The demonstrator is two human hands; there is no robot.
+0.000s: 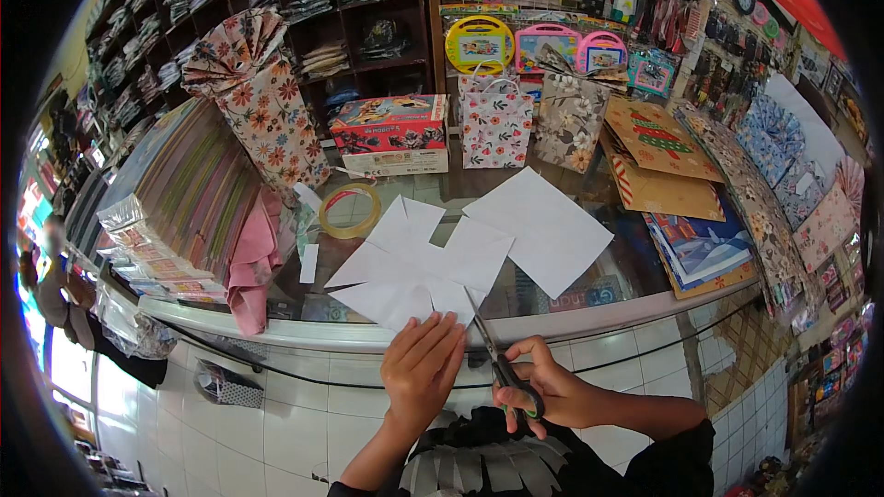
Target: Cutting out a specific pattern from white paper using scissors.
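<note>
A sheet of white paper lies on the glass counter, with slits cut in from its edges and a rectangular notch at its far side. My left hand holds its near edge, palm down at the counter's front rim, with the thumb hidden. In my right hand are black-handled scissors. Their narrow blades point away from me and reach onto the paper just right of my left fingers. A second white square of paper without cuts lies to the right, touching or slightly overlapping the first.
A roll of clear tape and a small white strip lie left of the paper. Stacked packets and pink cloth flank the left. Behind stand floral gift bags and a toy box; brown paper bags lie right.
</note>
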